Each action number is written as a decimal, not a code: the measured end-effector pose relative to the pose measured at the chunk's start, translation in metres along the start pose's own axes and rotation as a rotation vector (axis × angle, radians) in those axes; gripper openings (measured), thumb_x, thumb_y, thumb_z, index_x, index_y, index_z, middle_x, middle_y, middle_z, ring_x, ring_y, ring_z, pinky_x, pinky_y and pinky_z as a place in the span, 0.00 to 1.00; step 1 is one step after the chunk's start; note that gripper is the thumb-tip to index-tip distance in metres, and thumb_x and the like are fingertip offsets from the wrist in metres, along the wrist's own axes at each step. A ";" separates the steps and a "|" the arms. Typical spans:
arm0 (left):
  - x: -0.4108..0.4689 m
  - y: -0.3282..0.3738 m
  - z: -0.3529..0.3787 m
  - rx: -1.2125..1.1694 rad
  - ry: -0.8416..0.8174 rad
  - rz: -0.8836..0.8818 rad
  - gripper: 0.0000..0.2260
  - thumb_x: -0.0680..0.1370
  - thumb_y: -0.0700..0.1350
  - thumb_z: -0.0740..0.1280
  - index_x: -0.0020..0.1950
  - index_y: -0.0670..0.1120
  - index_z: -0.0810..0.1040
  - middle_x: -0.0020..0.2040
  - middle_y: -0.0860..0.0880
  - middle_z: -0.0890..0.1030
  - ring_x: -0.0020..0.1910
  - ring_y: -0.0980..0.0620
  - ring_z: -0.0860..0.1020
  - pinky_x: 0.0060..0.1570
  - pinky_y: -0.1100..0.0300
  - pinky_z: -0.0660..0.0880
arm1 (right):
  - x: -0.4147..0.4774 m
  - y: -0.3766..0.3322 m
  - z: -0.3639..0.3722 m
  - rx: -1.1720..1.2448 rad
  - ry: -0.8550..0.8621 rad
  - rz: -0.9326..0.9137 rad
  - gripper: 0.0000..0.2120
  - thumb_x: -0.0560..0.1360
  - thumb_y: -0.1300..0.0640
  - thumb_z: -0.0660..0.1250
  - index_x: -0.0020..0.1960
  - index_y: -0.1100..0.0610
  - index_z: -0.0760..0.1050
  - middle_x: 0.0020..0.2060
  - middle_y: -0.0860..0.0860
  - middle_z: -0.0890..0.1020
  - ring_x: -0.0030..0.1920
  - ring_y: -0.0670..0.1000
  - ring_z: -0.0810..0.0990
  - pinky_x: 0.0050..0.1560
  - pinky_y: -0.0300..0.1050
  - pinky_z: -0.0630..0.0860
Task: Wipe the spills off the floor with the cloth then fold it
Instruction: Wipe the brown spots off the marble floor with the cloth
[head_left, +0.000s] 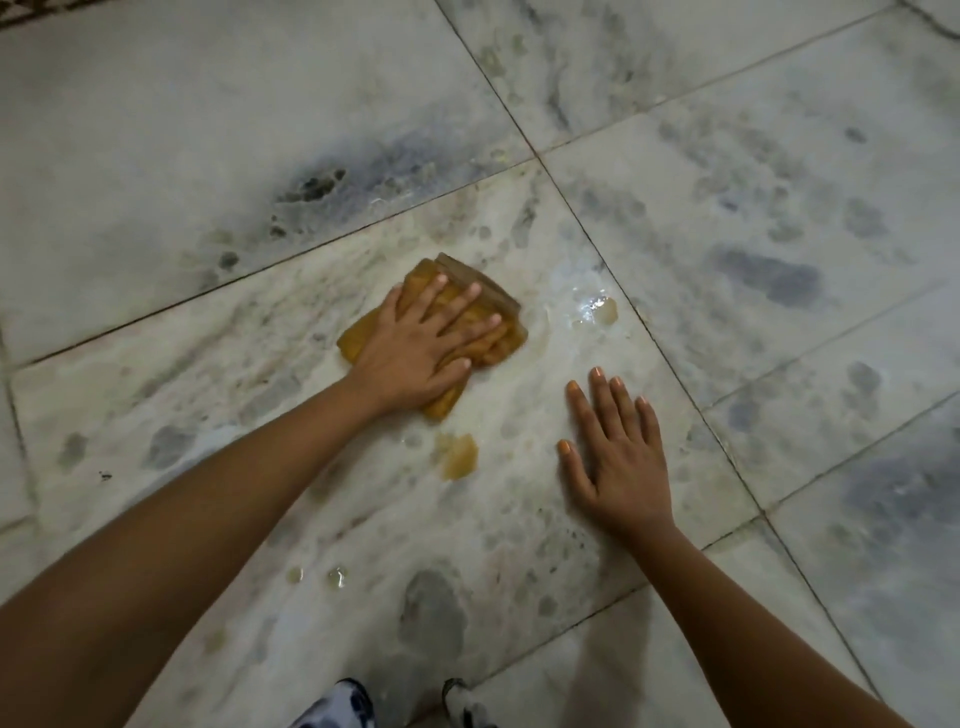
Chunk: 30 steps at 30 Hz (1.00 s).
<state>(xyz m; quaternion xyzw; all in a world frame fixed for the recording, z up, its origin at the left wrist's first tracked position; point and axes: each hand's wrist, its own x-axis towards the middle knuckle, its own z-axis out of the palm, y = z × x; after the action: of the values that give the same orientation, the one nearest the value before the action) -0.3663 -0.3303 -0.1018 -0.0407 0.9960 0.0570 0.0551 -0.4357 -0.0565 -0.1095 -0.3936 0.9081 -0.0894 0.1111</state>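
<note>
The left hand (415, 343) lies flat on the yellow cloth (498, 317), fingers (462, 299) spread wide across its top rather than gripping it — a good way to press as much of the fabric as possible onto the marble floor (208, 130) while rubbing. The cloth sits bunched and partly doubled over near the middle of the tile, its far edge poking out beyond the fingertips and a corner showing under the heel of the palm.

The right hand (618, 457) holds nothing. It is planted palm-down on the bare floor, well apart from the cloth, fingers close together and pointing away — to my eye a prop for a person leaning forward from a crouch, taking the weight so the other arm can scrub freely.

The wiping looks only partly done. A brownish puddle (457, 454) sits between the two hands, just below the cloth; a shiny wet patch (597, 306) lies just to the cloth's right; and two small droplets (317, 576) rest nearer the person's patterned clothing (337, 701) at the bottom edge. Folding, I'd judge, is some way off.
</note>
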 end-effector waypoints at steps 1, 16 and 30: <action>0.012 -0.001 -0.004 -0.008 -0.006 -0.087 0.25 0.76 0.62 0.44 0.73 0.63 0.49 0.77 0.51 0.53 0.76 0.41 0.51 0.68 0.35 0.51 | 0.000 0.000 0.000 0.000 0.007 0.000 0.30 0.77 0.43 0.48 0.77 0.49 0.49 0.76 0.51 0.50 0.76 0.50 0.46 0.75 0.51 0.44; 0.080 0.035 -0.011 -0.054 -0.029 -0.077 0.25 0.76 0.62 0.45 0.74 0.63 0.51 0.78 0.52 0.50 0.76 0.43 0.47 0.69 0.36 0.50 | 0.001 0.002 0.002 0.028 0.044 -0.006 0.29 0.77 0.43 0.49 0.76 0.50 0.54 0.76 0.51 0.53 0.76 0.52 0.50 0.74 0.53 0.47; 0.108 0.004 -0.018 -0.050 -0.052 -0.069 0.25 0.76 0.63 0.47 0.73 0.64 0.53 0.78 0.52 0.50 0.76 0.42 0.47 0.68 0.37 0.49 | 0.001 0.004 0.003 0.052 0.054 -0.025 0.29 0.77 0.43 0.49 0.76 0.50 0.54 0.76 0.51 0.53 0.76 0.51 0.49 0.74 0.52 0.46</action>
<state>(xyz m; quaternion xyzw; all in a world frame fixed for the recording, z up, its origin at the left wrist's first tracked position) -0.4756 -0.3368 -0.0960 -0.0748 0.9905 0.0809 0.0819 -0.4385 -0.0550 -0.1136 -0.3995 0.9032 -0.1249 0.0954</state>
